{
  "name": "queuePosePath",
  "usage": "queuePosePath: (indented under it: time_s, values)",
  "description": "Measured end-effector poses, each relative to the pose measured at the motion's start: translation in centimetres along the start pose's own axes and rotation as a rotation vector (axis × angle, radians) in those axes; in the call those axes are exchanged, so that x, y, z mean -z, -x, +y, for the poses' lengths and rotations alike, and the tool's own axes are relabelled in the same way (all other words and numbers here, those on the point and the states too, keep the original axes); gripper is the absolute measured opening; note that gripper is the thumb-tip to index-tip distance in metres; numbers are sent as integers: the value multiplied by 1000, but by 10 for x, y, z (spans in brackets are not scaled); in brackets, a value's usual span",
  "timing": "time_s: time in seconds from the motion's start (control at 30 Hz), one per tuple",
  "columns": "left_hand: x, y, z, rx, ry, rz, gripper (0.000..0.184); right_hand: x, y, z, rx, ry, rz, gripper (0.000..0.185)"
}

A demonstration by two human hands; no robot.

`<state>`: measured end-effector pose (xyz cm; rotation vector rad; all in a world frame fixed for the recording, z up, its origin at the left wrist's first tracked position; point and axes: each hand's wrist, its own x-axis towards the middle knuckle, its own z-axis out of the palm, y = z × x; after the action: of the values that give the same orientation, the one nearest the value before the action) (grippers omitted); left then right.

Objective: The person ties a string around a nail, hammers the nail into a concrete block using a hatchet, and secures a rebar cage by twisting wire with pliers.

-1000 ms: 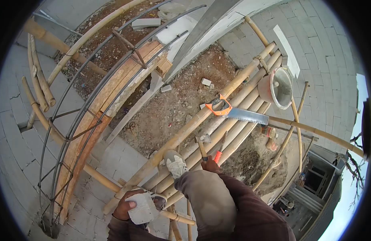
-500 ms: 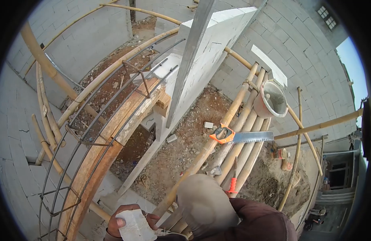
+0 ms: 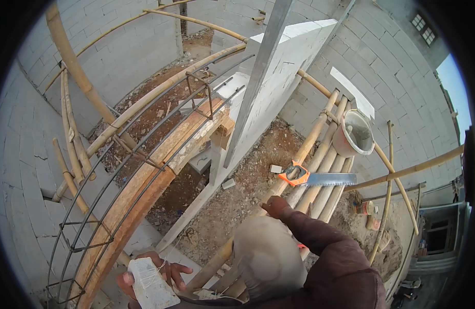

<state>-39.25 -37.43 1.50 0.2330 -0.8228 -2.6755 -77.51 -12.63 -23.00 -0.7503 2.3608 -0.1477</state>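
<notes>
White block (image 3: 151, 286) is held up at the lower left, above the lower ends of the bamboo, by the left hand (image 3: 170, 271). Its left edge is pressed by the thumb, while fingers are laid behind its top edge and others are stretched out past its right side, spread apart. Thin pale threads are draped over its face.

The right hand (image 3: 275, 206) is held over the bamboo poles (image 3: 325, 166), beyond the knee (image 3: 268, 252); its fingers are curled in, but whether anything is pinched by them cannot be told. The forearm is covered by a dark maroon sleeve (image 3: 320, 232), and beside it a red handle (image 3: 302, 246) is mostly hidden.

Farther along the poles, a saw (image 3: 330, 179) is laid crosswise, its orange handle (image 3: 294, 175) turned to the left and its teeth facing the person. Near the far end of the poles, a bucket (image 3: 342, 141) is tilted, its inside coated in grey.

On the left, a curved timber form (image 3: 145, 191) is flanked and overlapped by a cage of dark steel rods (image 3: 146, 157). Behind the form's upper end, a white wall (image 3: 296, 56) is crossed by an upright grey beam (image 3: 260, 77). Rubble is scattered over the ground below.
</notes>
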Motion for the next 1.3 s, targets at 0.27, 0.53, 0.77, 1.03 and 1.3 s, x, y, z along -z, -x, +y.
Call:
queuePosePath:
  time_s: [0.27, 0.53, 0.77, 1.03, 1.3]
  values:
    - [-1, 12, 12, -134, 4, -340, 66, 28, -133, -176, 272, -1117, 370, 90]
    - [-12, 30, 14, -196, 144, -310, 66, 35, -93, -227, 433, -1102, 478, 30]
    - [-22, 34, 22, -138, -28, -221, 60, 104, 8, -275, 736, -311, 483, 27]
    - [-38, 33, 25, -128, -70, -159, 56, 116, 36, -313, 901, 87, 219, 28]
    - [-49, 37, 19, -288, -108, -33, 65, 132, 71, -307, 845, 358, 289, 14]
